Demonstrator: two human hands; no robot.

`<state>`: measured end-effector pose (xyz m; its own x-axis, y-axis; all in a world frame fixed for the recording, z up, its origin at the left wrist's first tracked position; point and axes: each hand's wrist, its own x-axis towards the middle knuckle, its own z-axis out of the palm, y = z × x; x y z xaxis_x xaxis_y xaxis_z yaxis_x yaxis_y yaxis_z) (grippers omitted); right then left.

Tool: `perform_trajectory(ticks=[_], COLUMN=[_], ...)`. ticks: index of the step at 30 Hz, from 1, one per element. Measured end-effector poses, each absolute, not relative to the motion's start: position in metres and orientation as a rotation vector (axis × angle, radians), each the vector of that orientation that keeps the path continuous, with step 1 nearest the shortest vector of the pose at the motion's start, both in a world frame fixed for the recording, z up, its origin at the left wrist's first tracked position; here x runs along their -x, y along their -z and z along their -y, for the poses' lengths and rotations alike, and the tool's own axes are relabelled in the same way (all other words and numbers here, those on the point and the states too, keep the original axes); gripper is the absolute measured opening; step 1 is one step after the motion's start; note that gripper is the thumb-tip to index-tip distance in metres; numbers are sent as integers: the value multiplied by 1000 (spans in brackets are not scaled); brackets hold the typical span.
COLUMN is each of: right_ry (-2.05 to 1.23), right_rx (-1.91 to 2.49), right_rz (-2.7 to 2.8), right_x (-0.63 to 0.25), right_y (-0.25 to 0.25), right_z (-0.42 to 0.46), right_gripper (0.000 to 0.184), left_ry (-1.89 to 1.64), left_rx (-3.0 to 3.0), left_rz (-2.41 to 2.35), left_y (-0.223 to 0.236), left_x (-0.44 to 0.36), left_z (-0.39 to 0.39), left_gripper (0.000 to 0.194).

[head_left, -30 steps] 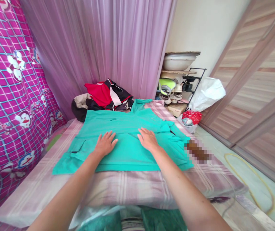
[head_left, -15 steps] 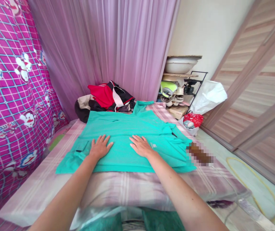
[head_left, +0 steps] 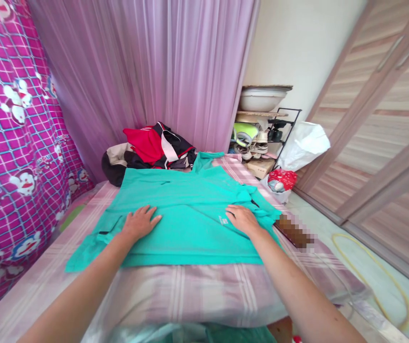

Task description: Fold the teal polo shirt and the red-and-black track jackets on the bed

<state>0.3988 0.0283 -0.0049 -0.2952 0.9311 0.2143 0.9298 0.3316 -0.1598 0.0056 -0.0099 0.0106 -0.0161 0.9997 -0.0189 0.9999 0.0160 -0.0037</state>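
Observation:
A teal jacket [head_left: 186, 233] lies spread out on a bed with a pink-and-white checked sheet [head_left: 197, 293]. It has a small white print on the chest and a dark slit near its left side. My left hand [head_left: 140, 224] rests palm down on the left part of the jacket, fingers apart. Flat on the cloth to the right of the print is my right hand [head_left: 243, 220], its fingers stretched out and slightly bent. Neither hand grips the fabric. A sleeve of the jacket reaches toward the back of the bed.
Red, black and beige clothes [head_left: 147, 147] are heaped at the back by the purple curtain [head_left: 143, 62]. A blurred-out brown object [head_left: 293, 232] lies by the bed's right edge. Beyond stand a shoe rack [head_left: 261, 138], a white bag [head_left: 310, 143] and a wooden wardrobe [head_left: 365, 119].
My right hand has slid rightward across the jacket, past the print. My left hand has shifted slightly left and the jacket's lower left corner lies further out. The view has moved a little.

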Motion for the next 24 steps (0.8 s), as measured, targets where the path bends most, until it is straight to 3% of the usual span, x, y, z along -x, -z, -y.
perform_trajectory(ticks=[7, 16, 19, 24], right_ry=[-56, -242, -482, -1164], right_rx=[1805, 1734, 1650, 1339], right_rz=[2309, 2205, 1996, 1221], right_x=[-380, -361, -356, -352], right_y=[-35, -33, -30, -15], right_z=[-58, -121, -149, -179], right_gripper=[37, 36, 33, 26], left_ry=[-39, -104, -137, -140], left_rx=[-2338, -2296, -2274, -2266], left_rz=[-2208, -2257, -2276, -2283], left_y=[-26, 8, 13, 14], left_x=[3, -2, -2, -1], left_z=[-24, -40, -37, -35], left_gripper=[57, 60, 60, 60])
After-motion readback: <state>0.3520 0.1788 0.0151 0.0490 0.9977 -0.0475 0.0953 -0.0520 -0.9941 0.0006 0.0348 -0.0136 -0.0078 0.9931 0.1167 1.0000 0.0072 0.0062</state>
